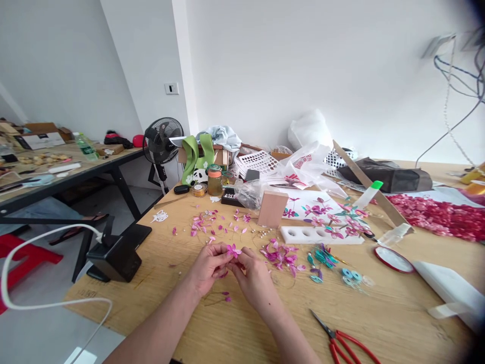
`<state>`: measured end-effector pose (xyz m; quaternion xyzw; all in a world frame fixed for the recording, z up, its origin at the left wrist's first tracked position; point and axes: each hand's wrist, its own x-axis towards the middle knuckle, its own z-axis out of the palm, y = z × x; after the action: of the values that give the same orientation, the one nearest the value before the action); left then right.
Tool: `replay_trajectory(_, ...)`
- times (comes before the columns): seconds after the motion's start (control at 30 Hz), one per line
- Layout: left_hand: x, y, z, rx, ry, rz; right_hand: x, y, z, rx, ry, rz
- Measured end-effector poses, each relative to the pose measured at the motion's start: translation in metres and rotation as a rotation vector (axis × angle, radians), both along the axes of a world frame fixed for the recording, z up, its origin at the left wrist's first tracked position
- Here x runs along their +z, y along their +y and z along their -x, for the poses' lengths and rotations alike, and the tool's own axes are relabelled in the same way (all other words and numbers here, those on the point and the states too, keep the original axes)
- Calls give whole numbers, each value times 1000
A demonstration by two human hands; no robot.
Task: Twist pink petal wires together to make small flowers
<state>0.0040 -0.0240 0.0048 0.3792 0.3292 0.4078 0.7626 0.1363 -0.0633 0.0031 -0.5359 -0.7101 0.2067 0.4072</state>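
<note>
A small pink-purple artificial flower point(234, 251) is pinched between the fingertips of both hands, a little above the wooden table. My left hand point(210, 265) closes on it from the left, and my right hand point(250, 273) closes on it from the right. Below them lie a few purple buds point(227, 299) on thin wire. Loose pink petals point(204, 222) are scattered beyond my hands. To the right sits a heap of magenta petals point(282, 256), with teal petal pieces point(325, 256) beside it.
Red-handled scissors point(335, 334) lie at the front right. Behind my hands stand a wooden block point(273, 209) and a white holder with round holes point(299, 235) near finished flower sprays point(337, 222). A black box-shaped device point(115, 258) with a white cable occupies the left edge.
</note>
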Motion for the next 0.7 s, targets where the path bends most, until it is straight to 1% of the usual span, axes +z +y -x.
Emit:
replay_trajectory(0.17,0,3,0,-11,-36,78,0,1,-1,8,17,21)
replay_trajectory(0.33,-2,4,0,58,-58,112,-5,2,0,-29,158,116)
replay_trajectory(0.47,-1,3,0,71,-53,131,-5,3,1,-17,259,202)
replay_trajectory(0.6,1,2,0,36,-55,105,-3,5,-1,9,412,339)
replay_trajectory(0.7,2,2,1,-1,-52,89,0,6,-4,49,581,385)
